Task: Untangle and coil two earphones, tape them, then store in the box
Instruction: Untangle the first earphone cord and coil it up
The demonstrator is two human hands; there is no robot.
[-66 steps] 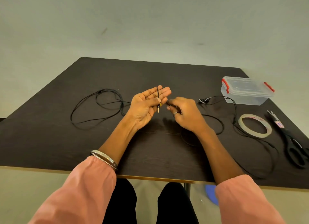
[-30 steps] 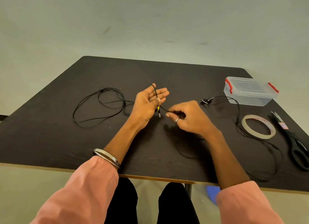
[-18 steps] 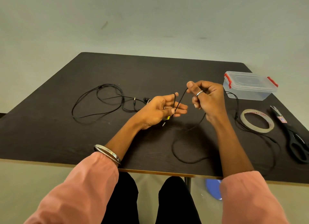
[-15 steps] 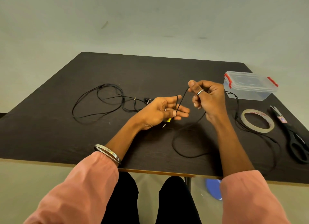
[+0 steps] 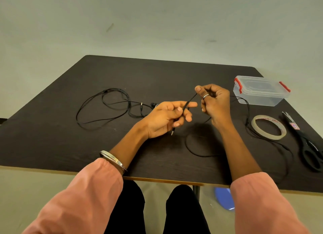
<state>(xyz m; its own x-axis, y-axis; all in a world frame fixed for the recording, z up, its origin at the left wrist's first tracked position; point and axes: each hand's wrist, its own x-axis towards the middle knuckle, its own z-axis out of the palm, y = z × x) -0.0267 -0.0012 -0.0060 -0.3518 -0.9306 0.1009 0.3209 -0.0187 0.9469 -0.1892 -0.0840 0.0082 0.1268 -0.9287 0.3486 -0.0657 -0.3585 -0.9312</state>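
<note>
My left hand (image 5: 165, 118) holds the plug end of a black earphone cable (image 5: 192, 147), the jack hanging below its fingers. My right hand (image 5: 214, 102) pinches the same cable a little higher and to the right, pulling it taut between the hands. The rest of this cable trails in loops over the dark table (image 5: 157, 76) towards the right. A second black earphone (image 5: 108, 109) lies loose in loops at the left. The clear box (image 5: 260, 92) with red clips stands shut at the far right. A roll of tape (image 5: 269, 127) lies in front of it.
Black scissors (image 5: 309, 146) lie at the right edge beside the tape. The table's front edge runs just past my sleeves. A blue object (image 5: 223, 198) sits on the floor under the table.
My right hand rose from the tabletop and drew the cable up and to the right. My left hand turned and closed its fingers round the plug end.
</note>
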